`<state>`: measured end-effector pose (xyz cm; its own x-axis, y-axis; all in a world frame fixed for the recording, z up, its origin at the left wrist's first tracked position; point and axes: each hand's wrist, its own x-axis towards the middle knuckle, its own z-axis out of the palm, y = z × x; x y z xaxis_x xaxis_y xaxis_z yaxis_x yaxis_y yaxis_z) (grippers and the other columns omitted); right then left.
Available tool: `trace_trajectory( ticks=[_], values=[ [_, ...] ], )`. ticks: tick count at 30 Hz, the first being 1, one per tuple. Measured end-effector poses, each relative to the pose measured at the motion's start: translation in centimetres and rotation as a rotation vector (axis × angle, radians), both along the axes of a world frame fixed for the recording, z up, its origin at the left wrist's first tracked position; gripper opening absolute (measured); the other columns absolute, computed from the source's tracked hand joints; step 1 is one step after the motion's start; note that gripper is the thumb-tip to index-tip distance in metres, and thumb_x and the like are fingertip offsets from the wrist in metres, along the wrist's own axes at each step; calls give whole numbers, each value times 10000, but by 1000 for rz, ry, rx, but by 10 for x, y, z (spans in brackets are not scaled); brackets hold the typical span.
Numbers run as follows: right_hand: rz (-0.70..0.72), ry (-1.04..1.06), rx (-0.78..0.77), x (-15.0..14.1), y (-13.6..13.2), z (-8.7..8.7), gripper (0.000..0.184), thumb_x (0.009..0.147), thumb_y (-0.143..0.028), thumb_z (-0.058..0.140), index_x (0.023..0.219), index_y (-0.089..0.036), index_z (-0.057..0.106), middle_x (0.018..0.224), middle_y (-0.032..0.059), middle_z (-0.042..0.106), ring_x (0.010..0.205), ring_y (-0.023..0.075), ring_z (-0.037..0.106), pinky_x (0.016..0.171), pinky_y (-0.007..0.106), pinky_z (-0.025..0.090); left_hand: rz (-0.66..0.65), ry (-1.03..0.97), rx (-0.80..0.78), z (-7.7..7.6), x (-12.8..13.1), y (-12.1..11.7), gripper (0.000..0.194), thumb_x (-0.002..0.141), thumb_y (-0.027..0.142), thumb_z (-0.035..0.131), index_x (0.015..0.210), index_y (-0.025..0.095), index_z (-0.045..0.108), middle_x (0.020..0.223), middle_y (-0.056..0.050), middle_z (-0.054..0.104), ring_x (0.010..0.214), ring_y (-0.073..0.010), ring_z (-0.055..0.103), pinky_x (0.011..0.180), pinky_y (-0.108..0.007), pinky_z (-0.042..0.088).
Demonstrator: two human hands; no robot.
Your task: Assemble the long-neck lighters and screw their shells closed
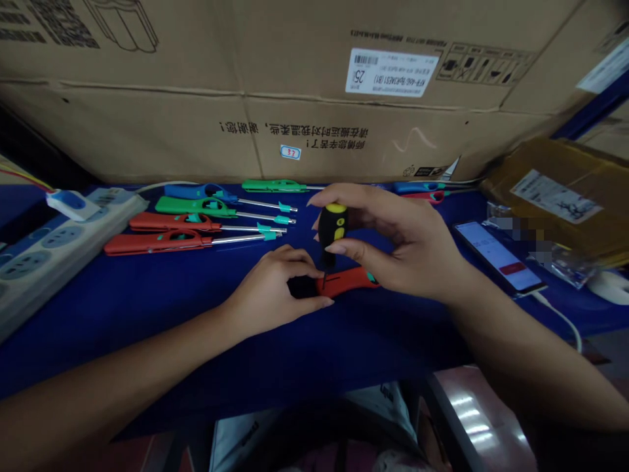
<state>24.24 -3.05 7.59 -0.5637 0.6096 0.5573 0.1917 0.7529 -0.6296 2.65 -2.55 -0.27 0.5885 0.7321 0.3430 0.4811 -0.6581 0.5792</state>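
My right hand (pixel 407 246) is closed around a stubby black and yellow screwdriver (pixel 332 229), held upright with its lower end over a red utility lighter (pixel 346 282). Whether the screwdriver's tip touches the lighter I cannot tell. Fingers and thumb of my left hand (pixel 272 288) grip the left end of that lighter, near a dark part between them. The lighter lies on the blue table surface (pixel 196 341), its right end partly behind my right hand. Beyond my left hand lie several lighters, among them a green lighter (pixel 194 208) and a red lighter (pixel 157 244).
A large cardboard box (pixel 295 78) forms a wall at the back, with another green lighter (pixel 272 186) along its foot. On the left runs a white power strip (pixel 63 242). To the right are a phone (pixel 498 257) with a cable and a brown taped package (pixel 570 190).
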Motion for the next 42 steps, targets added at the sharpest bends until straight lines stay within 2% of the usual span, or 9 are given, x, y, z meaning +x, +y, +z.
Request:
trace_trajectory(
  ticks=[4,8,11,16,22,29,35,39,42],
  values=[
    [55,131,-34,7,2,4,365,930,-166,660,1285,-222,596,1310,65,658,1146,203,680,980,364,596,-7,55,7,4,-3,0,271,803,420,803,985,224,760,1022,-48,724,946,-240,656,874,-402,534],
    [-122,237,-23,31,17,8,326,888,-276,739,1170,-261,579,1132,32,696,1069,203,701,893,359,629,13,173,21,16,-13,-1,246,825,378,746,1026,237,738,1003,-35,705,933,-229,649,858,-389,534],
    [-205,182,-138,51,40,-5,335,829,-320,793,1056,-229,564,995,22,691,866,157,708,684,257,632,43,334,76,28,-21,-1,204,798,330,707,982,241,708,1005,-27,698,960,-249,641,864,-410,525],
    [-280,-40,-384,67,64,-40,440,819,-295,751,1197,-198,548,1017,39,669,860,163,703,804,361,629,94,530,165,37,-29,1,206,768,388,706,898,235,660,934,-32,678,929,-290,639,829,-445,514],
    [-218,-557,-49,70,62,-49,226,886,-143,615,1091,-188,698,1052,86,692,953,215,665,899,397,540,13,410,155,24,-27,4,413,879,531,665,1178,247,667,1133,-54,665,1017,-273,653,877,-405,529],
    [-287,-508,148,70,57,-41,262,939,-276,619,1186,-207,676,1188,122,635,1130,259,604,1014,468,497,-40,359,153,15,-24,4,294,1040,369,439,1197,190,612,1156,-93,652,1044,-254,647,953,-412,524],
    [-132,-572,-38,74,41,-14,261,974,-399,584,951,-178,720,902,62,713,789,172,654,721,305,512,-29,339,49,28,-43,18,365,1044,436,388,1232,207,602,1155,-89,699,988,-246,699,891,-366,547],
    [-109,-600,-62,75,35,-11,215,933,-301,618,1075,-183,728,951,50,751,780,165,661,714,290,500,-4,189,-39,48,-57,32,309,984,456,497,1066,227,688,949,-29,742,825,-203,695,753,-281,546],
    [-88,-609,-77,70,34,-14,277,944,-225,568,1184,-196,703,967,41,763,767,159,669,700,279,496,151,91,-164,61,-61,32,271,920,432,591,943,207,741,752,9,712,600,-144,609,530,-212,457]
  ],
)
